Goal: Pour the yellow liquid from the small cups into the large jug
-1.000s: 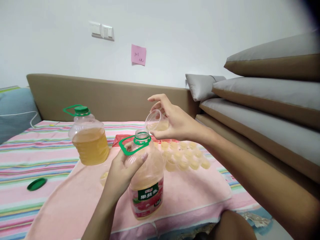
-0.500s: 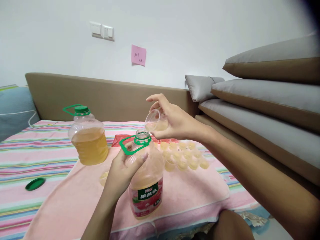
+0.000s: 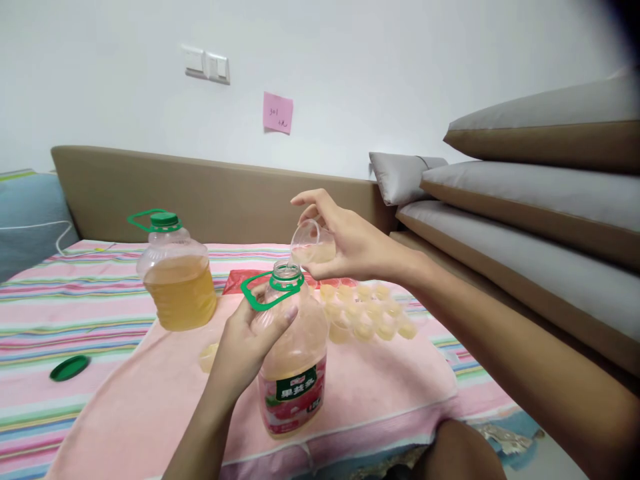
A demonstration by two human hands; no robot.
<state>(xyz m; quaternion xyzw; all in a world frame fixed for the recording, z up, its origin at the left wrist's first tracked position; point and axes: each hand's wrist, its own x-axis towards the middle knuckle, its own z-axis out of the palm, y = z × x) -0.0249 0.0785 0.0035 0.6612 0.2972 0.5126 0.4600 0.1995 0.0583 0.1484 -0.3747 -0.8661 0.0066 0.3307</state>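
Observation:
My left hand (image 3: pixel 253 337) is closed round the upper side of a clear plastic juice bottle (image 3: pixel 300 333), just under its green carry ring (image 3: pixel 260 303). The bottle stands upright and uncapped, with pale liquid low inside and a red label. Above its mouth, my right hand (image 3: pixel 345 240) holds a clear plastic cup (image 3: pixel 313 247) tipped to the left. Pale yellow liquid lies along the cup's lower side, its rim just over the bottle's opening. Behind the bottle, several small cups (image 3: pixel 370 310) of yellow liquid stand in rows.
A second bottle (image 3: pixel 181 287), capped green and holding amber liquid, stands at left. A green lid (image 3: pixel 70 368) lies on the striped sheet. One cup (image 3: pixel 207 358) sits beside my left wrist on the pink towel (image 3: pixel 140 400). Red plastic (image 3: pixel 237 281) lies behind; stacked cushions (image 3: pixel 530 200) rise at right.
Liquid in the tilted cup has shifted slightly toward its rim, at the bottle's mouth. Both hands stay almost in place; the view has moved a little.

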